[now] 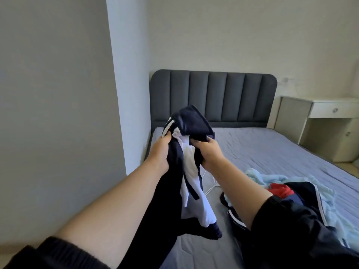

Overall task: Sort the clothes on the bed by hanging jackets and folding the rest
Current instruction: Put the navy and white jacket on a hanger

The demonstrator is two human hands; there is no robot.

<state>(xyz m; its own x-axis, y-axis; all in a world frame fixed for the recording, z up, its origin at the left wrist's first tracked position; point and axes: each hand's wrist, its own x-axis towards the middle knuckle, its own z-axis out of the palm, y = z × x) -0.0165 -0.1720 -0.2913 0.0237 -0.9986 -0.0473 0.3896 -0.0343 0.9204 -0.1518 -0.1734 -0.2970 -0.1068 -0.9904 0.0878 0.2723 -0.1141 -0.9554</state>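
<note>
Left hand (161,152) and right hand (208,152) are both raised over the near part of the bed in the head view. Each has its fingers curled tight into the same garment, a navy jacket (189,125) with a white inner side and white stripes. The left hand grips the fabric at the striped edge. The right hand clutches the dark cloth just under the collar, which stands up above both fists. The rest of the jacket hangs down between the two bare forearms, and its lower end reaches the bed (272,152); I cannot tell whether it rests there.

The bed has a lavender quilted sheet and a grey padded headboard (213,98) against the far wall. Beside and partly under the right forearm lies a pile of clothes: a pale blue cloth (328,193), a red piece (279,188) and a navy garment with white stripes (303,191), all touching one another. A thin white wire (210,181) shows on the sheet between the hanging jacket and the right forearm; too little of it is visible to name it. Right of the bed stands a white desk (330,109) with one drawer. Dark sleeves (291,230) are pushed up both arms.
</note>
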